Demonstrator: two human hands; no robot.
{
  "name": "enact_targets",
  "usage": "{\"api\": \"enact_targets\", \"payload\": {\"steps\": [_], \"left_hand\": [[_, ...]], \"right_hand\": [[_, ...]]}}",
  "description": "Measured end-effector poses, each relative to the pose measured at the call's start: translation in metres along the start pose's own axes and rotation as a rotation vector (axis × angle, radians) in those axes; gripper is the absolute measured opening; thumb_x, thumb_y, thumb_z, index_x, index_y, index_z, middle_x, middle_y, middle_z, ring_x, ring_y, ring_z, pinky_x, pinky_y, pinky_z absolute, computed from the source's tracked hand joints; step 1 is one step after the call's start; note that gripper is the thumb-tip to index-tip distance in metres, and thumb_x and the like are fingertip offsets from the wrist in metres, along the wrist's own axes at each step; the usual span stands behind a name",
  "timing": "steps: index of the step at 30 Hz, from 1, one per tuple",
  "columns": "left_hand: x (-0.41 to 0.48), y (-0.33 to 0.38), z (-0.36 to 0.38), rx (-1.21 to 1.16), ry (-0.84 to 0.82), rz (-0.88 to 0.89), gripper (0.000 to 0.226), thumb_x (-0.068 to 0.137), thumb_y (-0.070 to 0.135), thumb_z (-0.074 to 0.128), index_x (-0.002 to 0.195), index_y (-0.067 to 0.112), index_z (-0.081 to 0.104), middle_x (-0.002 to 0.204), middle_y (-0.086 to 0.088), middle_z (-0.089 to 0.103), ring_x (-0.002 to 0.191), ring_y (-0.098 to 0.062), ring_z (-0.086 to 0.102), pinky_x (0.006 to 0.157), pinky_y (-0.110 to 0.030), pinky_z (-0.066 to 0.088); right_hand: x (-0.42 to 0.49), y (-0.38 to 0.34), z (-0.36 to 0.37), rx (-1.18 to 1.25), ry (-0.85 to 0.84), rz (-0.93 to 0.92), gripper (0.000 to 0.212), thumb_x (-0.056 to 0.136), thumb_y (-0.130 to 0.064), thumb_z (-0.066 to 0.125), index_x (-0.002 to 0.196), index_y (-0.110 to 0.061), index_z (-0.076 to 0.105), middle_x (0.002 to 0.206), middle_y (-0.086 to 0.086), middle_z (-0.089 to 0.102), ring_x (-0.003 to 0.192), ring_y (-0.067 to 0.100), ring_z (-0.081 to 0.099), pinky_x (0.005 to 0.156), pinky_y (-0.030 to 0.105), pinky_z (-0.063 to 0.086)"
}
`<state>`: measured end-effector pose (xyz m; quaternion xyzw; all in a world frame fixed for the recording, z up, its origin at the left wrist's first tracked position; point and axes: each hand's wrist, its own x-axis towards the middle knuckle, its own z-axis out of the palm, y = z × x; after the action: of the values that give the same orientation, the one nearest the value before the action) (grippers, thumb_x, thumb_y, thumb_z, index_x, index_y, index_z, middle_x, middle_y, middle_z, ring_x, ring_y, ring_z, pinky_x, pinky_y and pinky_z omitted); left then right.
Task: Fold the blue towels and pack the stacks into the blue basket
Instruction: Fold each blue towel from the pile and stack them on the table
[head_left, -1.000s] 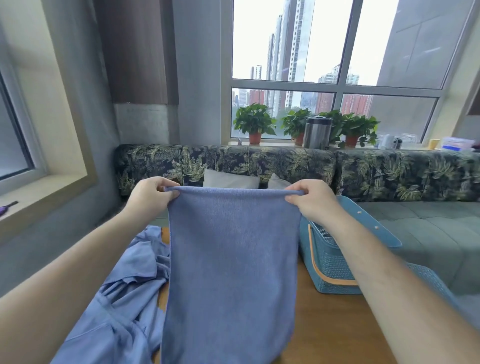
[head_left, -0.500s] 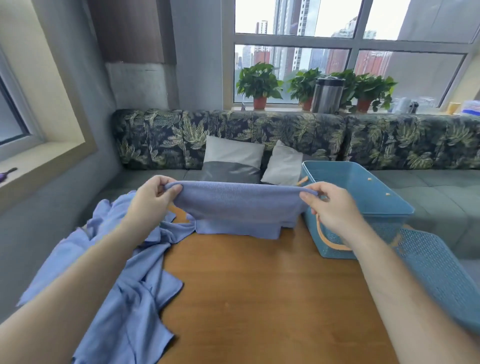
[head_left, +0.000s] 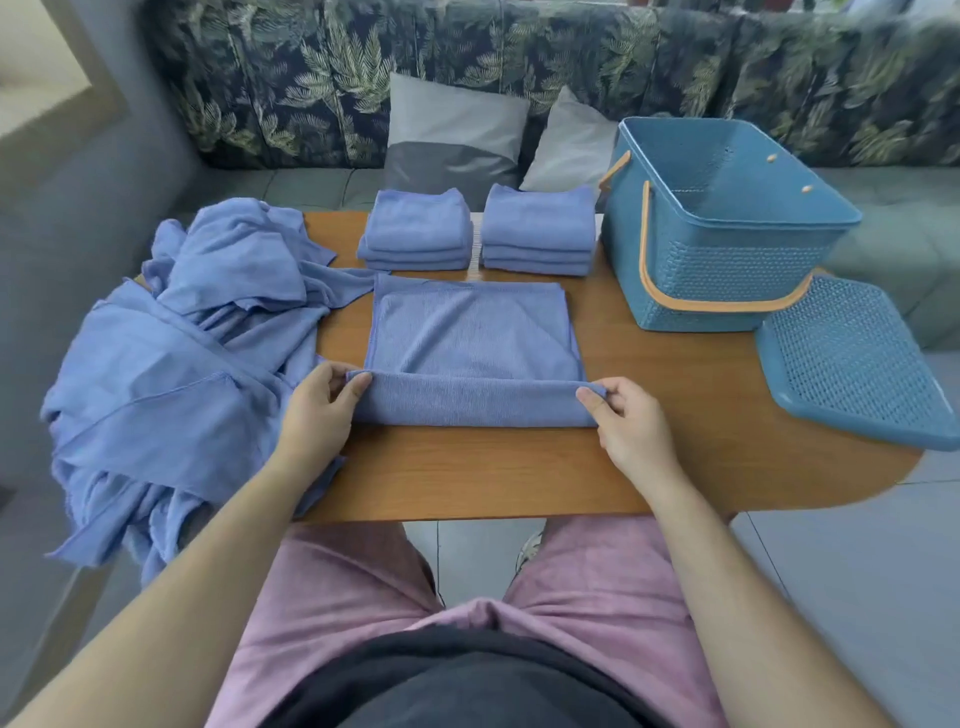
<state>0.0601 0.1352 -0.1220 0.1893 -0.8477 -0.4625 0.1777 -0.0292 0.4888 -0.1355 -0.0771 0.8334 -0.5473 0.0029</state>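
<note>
A blue towel lies flat on the wooden table, its near edge lifted and turned over. My left hand pinches the near left corner and my right hand pinches the near right corner. Two stacks of folded blue towels sit at the table's far edge, the left stack and the right stack. The blue basket with orange handles stands empty at the right. A heap of unfolded blue towels covers the table's left end.
The basket's blue lid lies at the table's right edge, partly overhanging. A leaf-patterned sofa with two grey cushions runs behind the table. My legs in pink shorts are under the near edge.
The towel was held up in the air by its top corners; it now lies on the table. My hands came down and toward me, and the view tilted down.
</note>
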Motion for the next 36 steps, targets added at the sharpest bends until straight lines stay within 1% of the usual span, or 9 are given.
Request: {"api": "enact_targets", "payload": {"steps": [9,14,17,21,23,26,30,33,36], "left_hand": [[-0.007,-0.004,-0.002,0.009,0.031,0.042,0.017,0.100,0.037,0.059,0.087,0.026,0.061,0.076,0.005,0.065,0.070,0.006,0.056,0.063,-0.006,0.040],[-0.009,-0.003,-0.002,-0.214,-0.029,-0.057,0.065,0.101,0.057,0.045,0.059,0.009,0.055,0.057,0.000,0.056,0.060,-0.007,0.054,0.060,-0.021,0.042],[-0.011,-0.007,-0.001,-0.338,-0.112,-0.073,0.075,0.098,0.058,0.050,0.052,0.000,0.058,0.052,-0.017,0.062,0.071,-0.018,0.069,0.072,-0.023,0.051],[-0.007,-0.015,0.004,-0.066,-0.126,0.151,0.019,0.090,0.045,0.067,0.085,0.027,0.073,0.080,0.012,0.070,0.080,-0.008,0.061,0.078,-0.029,0.048],[-0.003,-0.019,0.008,0.207,-0.133,0.327,0.029,0.088,0.052,0.064,0.110,0.034,0.072,0.116,0.019,0.068,0.112,-0.006,0.060,0.098,-0.035,0.045],[-0.006,-0.018,0.012,0.522,-0.256,0.348,0.060,0.089,0.074,0.045,0.141,0.045,0.052,0.155,0.024,0.038,0.147,0.000,0.028,0.119,-0.038,0.026],[-0.012,-0.012,0.010,0.652,-0.384,0.306,0.073,0.088,0.084,0.023,0.154,0.053,0.022,0.163,0.028,0.005,0.148,0.008,-0.006,0.122,-0.029,-0.004],[-0.020,-0.007,0.004,0.694,-0.395,0.316,0.076,0.088,0.083,0.023,0.155,0.049,0.022,0.165,0.023,0.006,0.149,0.004,-0.006,0.125,-0.033,-0.003],[-0.027,0.000,0.005,0.710,-0.387,0.364,0.074,0.089,0.074,0.031,0.151,0.036,0.039,0.167,0.011,0.014,0.154,-0.009,0.003,0.126,-0.038,0.002]], "right_hand": [[-0.001,0.001,0.003,-0.015,0.028,-0.036,0.019,0.098,-0.042,0.063,0.086,-0.027,0.065,0.061,-0.011,0.061,0.052,0.003,0.049,0.058,0.029,0.038],[-0.002,0.002,0.002,0.107,0.087,0.013,0.079,0.098,-0.074,0.035,0.053,-0.011,0.053,0.060,-0.002,0.067,0.060,0.012,0.062,0.065,0.026,0.046],[-0.001,0.004,0.002,0.146,0.036,0.019,0.077,0.100,-0.065,0.041,0.046,-0.014,0.057,0.065,0.006,0.071,0.074,0.020,0.068,0.081,0.025,0.048],[-0.003,0.004,0.008,-0.309,0.012,-0.357,0.018,0.095,-0.044,0.059,0.087,-0.040,0.074,0.103,-0.018,0.074,0.104,0.016,0.060,0.096,0.022,0.037],[-0.005,0.003,0.012,-0.519,-0.052,-0.396,0.034,0.093,-0.054,0.056,0.121,-0.041,0.069,0.136,-0.024,0.060,0.126,0.011,0.047,0.106,0.028,0.030],[-0.007,0.000,0.016,-0.827,-0.218,-0.300,0.061,0.095,-0.072,0.033,0.150,-0.047,0.040,0.162,-0.026,0.026,0.152,0.005,0.017,0.121,0.038,0.016],[-0.012,-0.002,0.013,-0.900,-0.318,-0.216,0.069,0.094,-0.077,0.015,0.158,-0.050,0.014,0.167,-0.026,0.001,0.154,0.002,-0.007,0.127,0.038,-0.003],[-0.019,-0.002,0.007,-0.894,-0.309,-0.212,0.071,0.093,-0.077,0.019,0.157,-0.048,0.021,0.167,-0.026,0.005,0.155,0.002,-0.005,0.127,0.041,-0.001],[-0.023,-0.007,0.005,-0.880,-0.252,-0.223,0.071,0.090,-0.078,0.026,0.151,-0.045,0.038,0.165,-0.023,0.019,0.156,0.006,0.003,0.127,0.043,0.001]]}}
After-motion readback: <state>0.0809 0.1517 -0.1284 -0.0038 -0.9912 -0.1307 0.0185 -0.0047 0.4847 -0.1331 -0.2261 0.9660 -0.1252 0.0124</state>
